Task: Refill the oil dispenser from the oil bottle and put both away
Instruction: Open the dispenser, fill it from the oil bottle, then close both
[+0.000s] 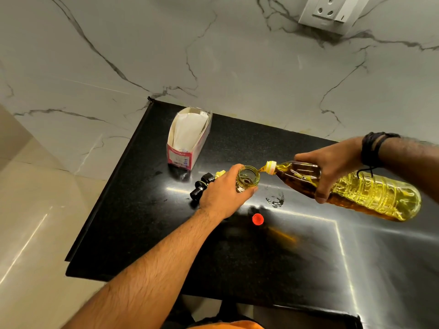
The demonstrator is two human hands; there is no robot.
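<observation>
A clear glass oil dispenser [248, 179] stands on the black counter [237, 252] with its mouth uncovered. My left hand [223, 194] is wrapped around its body. My right hand [332, 169] grips a large plastic oil bottle [370, 195] of yellow oil, tipped almost flat. The bottle's yellow neck sits at the dispenser's rim and a thin stream of oil runs into it. The dispenser's black pump top [202, 186] lies on the counter just left of my left hand. A red bottle cap [257, 219] lies in front of the dispenser.
An open pink and white carton [187, 138] with white paper inside stands behind the dispenser near the marble wall. A small clear puddle or plastic scrap [275, 200] lies right of the dispenser. The counter's left edge drops to a tiled floor. A wall socket [332, 13] sits high right.
</observation>
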